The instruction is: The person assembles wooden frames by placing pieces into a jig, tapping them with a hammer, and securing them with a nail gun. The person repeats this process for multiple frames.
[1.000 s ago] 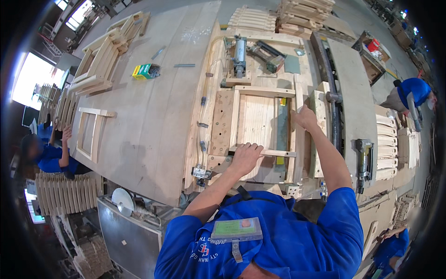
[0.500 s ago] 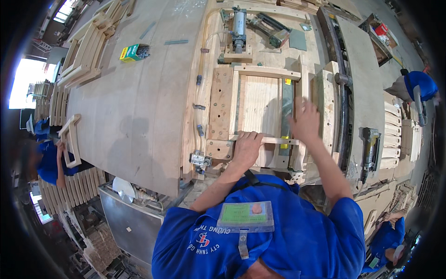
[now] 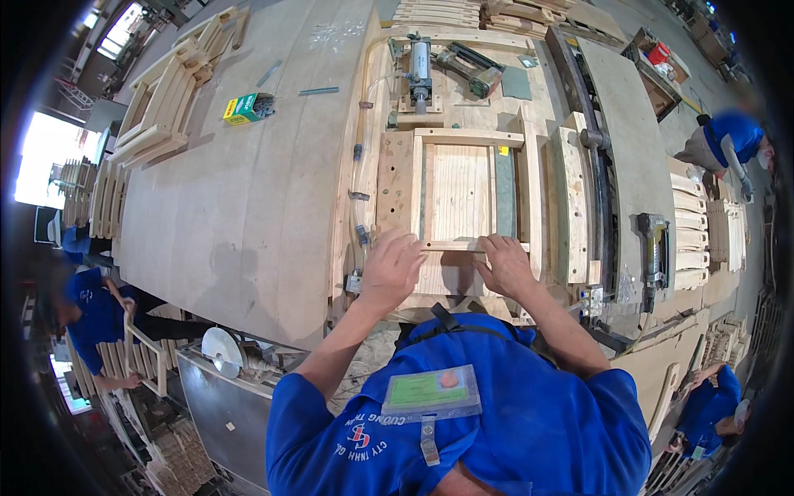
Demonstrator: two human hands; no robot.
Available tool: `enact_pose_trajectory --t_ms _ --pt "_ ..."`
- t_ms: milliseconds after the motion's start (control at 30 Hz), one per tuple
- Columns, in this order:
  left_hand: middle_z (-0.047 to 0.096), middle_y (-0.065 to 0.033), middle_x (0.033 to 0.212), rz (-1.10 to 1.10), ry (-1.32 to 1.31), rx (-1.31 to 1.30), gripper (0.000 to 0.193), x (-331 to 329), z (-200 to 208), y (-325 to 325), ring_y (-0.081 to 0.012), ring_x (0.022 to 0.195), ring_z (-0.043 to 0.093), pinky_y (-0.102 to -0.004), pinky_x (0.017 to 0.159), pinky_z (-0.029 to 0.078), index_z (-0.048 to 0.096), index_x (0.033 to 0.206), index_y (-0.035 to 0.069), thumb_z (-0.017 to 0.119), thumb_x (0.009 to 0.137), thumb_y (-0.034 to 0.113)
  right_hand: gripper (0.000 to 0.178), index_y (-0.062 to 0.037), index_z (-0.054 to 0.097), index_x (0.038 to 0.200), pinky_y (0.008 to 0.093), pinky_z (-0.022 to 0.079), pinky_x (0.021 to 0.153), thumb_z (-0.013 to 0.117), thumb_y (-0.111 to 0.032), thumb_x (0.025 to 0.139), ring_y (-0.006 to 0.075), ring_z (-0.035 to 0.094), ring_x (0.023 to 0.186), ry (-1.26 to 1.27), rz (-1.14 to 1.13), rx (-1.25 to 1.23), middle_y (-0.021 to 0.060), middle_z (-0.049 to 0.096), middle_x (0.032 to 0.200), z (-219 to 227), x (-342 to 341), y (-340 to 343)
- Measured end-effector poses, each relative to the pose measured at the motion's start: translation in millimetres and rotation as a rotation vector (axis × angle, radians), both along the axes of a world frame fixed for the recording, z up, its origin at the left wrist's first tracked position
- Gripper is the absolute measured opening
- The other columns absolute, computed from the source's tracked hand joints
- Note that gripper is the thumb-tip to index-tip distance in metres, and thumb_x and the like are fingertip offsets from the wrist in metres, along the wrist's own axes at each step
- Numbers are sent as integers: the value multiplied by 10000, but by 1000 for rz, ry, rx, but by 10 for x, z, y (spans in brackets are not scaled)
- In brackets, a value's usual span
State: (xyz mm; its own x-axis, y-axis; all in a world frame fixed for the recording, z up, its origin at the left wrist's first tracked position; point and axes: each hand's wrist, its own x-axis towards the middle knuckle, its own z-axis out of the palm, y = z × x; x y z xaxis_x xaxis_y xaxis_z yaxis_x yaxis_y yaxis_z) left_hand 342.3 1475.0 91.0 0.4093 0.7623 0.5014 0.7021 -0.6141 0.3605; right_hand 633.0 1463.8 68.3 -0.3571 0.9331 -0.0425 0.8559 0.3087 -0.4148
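While the left hand curves at the left end of the wooden frame's near rail in the head view, the right hand bends its fingers over that rail farther right; whether either grips it, I cannot tell. The frame lies between the person and a metal air cylinder, beside a perforated block.

A woodworking workshop: beyond the left hand and right hand lie a silver metal air cylinder and a black handheld nailing tool. Far left of them sit pale slatted wooden frames; left and nearer the body, a round silver saw-like disc. To their right, pale curved wooden slats are stacked; blue-shirted co-workers flank both sides.
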Motion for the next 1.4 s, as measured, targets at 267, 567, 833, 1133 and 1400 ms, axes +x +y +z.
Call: enact_pose_trajectory --t_ms 267,567,833,1133,1400 --pt "680 -82 1066 -165 -251 -82 175 992 -8 246 -310 1117 643 -446 1009 526 715 1045 38 776 890 93 556 8 618 1382 507 437 1142 793 -153 879 427 583 1288 143 -298 113 218 636 1350 433 314 -551" --pt "744 -164 1038 -138 -121 -387 264 1303 -603 605 -351 1025 666 -472 965 514 761 1059 19 629 1035 246 654 33 460 1557 569 328 1220 663 -267 1013 500 442 1444 -114 -806 400 322 480 1535 445 1523 -1642" --pt "746 -143 1029 3 -86 -459 233 1320 -639 624 -353 1012 686 -476 908 539 767 1045 73 651 1020 273 606 6 493 1505 541 458 1104 678 -275 1002 489 555 1312 -62 -731 374 286 571 1422 583 1504 -652" --pt "748 -149 1026 63 -24 -463 233 1335 -660 618 -345 1022 690 -476 913 553 770 1046 59 640 1000 246 532 -33 571 1419 557 561 921 721 -228 947 472 657 1148 -115 -855 64 255 648 1246 -17 1418 562" --pt "736 -197 1042 -34 -62 -537 286 1438 -596 673 -378 1055 672 -495 953 542 764 1076 22 619 998 256 324 4 655 1250 385 530 609 667 -232 1028 211 636 662 639 -1021 47 89 631 777 121 1751 526"
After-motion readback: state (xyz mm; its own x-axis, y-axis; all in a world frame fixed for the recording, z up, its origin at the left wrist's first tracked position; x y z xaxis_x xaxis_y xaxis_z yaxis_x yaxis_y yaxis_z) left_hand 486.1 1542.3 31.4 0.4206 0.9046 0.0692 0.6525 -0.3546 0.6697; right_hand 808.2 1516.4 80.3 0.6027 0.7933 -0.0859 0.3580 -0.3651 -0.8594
